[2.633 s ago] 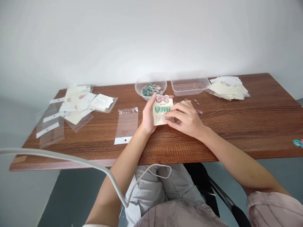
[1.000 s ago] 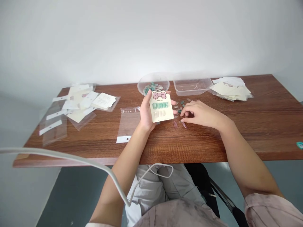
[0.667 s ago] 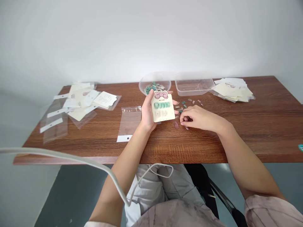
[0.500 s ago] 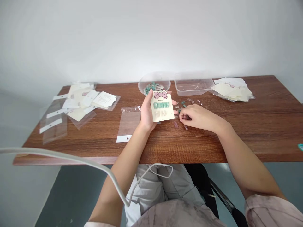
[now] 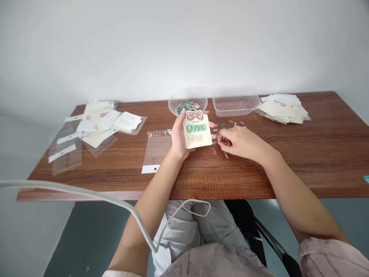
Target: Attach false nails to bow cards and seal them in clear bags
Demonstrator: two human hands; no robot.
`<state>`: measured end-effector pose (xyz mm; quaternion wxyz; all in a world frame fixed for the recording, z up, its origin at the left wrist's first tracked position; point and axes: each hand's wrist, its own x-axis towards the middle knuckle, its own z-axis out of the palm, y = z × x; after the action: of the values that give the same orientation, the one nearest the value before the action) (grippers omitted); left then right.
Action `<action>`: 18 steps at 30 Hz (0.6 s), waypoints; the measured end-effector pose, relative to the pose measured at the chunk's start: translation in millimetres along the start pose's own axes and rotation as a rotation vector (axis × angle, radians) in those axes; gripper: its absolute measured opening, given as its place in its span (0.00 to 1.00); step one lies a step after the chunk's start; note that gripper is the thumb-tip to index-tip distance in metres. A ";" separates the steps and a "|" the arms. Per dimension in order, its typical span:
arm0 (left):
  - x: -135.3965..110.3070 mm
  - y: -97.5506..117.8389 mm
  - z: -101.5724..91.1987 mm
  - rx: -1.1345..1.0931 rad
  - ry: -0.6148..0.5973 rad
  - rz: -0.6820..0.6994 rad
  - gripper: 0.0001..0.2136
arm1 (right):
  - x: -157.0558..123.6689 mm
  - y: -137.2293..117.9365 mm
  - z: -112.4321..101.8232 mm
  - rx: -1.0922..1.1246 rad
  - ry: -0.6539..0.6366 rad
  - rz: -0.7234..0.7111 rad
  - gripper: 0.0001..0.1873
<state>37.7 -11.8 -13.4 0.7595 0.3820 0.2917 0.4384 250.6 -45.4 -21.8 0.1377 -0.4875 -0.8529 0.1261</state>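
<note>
In the middle of the view, above the near edge of the table (image 5: 259,177), the paper nail card (image 5: 197,144) stands in my left hand (image 5: 178,138). Its long axis points away from me with a small tilt, and my left hand grips it from behind, with the thumb on its left edge and the fingertips showing past its right edge. On the card I see a pink bow (image 5: 195,115), a row of green press-on nails (image 5: 196,128) and a paler row (image 5: 194,139) under it. A tiny line of print is under the bow, but it is too small for reading. My right hand (image 5: 240,140) is just beside the card on the right, over the table, and its fingers are curled together. I cannot tell if they pinch a nail. Loose nails (image 5: 213,152) lie between the card and this hand. Farther away are a round clear bowl (image 5: 188,96) with mixed nails (image 5: 186,106) and a clear plastic box (image 5: 236,105). A stack of cream cards (image 5: 284,107) lies to the right. An open clear bag (image 5: 155,150) lies left of my left hand, and more bags and cards (image 5: 98,127) are beyond it.
</note>
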 end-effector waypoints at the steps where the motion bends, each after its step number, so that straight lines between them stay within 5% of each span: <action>1: 0.3 -0.1 0.0 0.008 0.001 0.001 0.34 | 0.0 0.6 -0.1 -0.002 -0.005 -0.010 0.07; 18: 2.0 -1.9 -2.5 0.021 -0.017 0.021 0.35 | -1.0 3.5 -5.0 0.041 -0.126 0.038 0.06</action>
<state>37.6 -9.8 -16.5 0.7532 0.3968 0.2856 0.4401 255.6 -44.1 -18.5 0.0914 -0.4920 -0.8476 0.1765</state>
